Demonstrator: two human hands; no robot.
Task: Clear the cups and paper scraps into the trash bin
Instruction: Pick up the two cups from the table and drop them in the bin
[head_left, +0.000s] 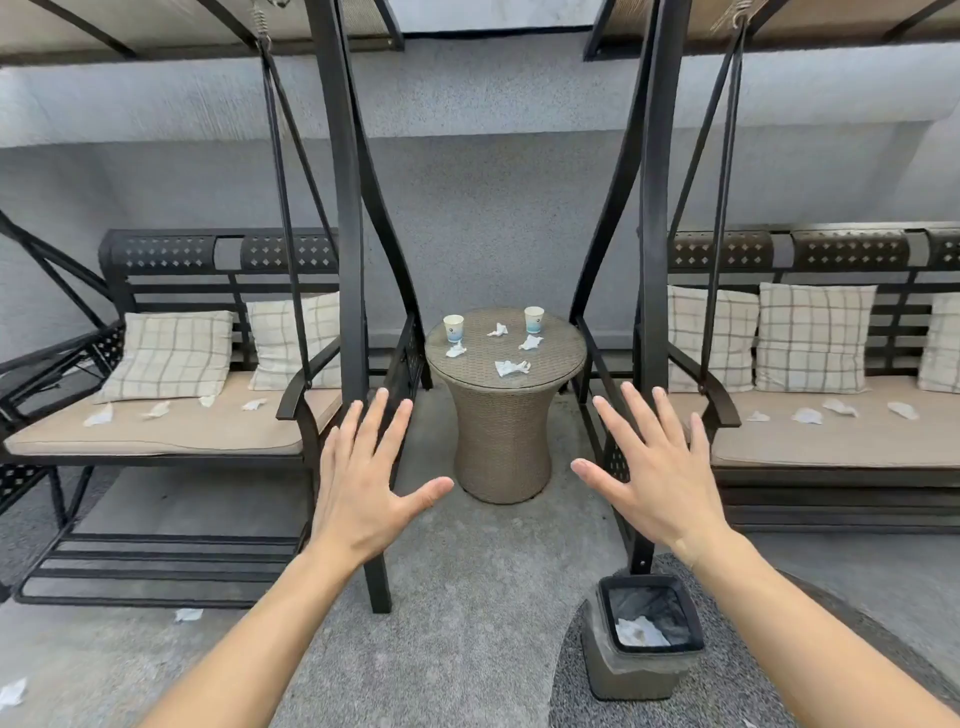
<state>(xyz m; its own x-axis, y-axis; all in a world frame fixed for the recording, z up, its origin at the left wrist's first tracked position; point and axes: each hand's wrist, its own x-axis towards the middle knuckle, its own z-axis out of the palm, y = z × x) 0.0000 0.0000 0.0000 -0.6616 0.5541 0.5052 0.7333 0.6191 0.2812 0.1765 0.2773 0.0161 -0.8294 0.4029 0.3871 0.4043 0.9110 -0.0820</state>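
Both bare hands are held out in front with fingers spread wide, palms down, grasping nothing: the left hand (363, 483) before the left swing's frame, the right hand (657, 480) before the right one. Between them stands a round woven-wicker side table (501, 441) carrying two white paper cups with blue print, the left cup (453, 328) and the right cup (534, 319), both upright, with four crumpled white paper scraps (511, 367) scattered among them. More scraps lie on the beige seat cushion of the left swing bench (156, 439), on the right swing bench (831, 441), and on the grey floor. A grey square trash bin with a black liner (641, 639) sits near the right forearm, white paper already inside
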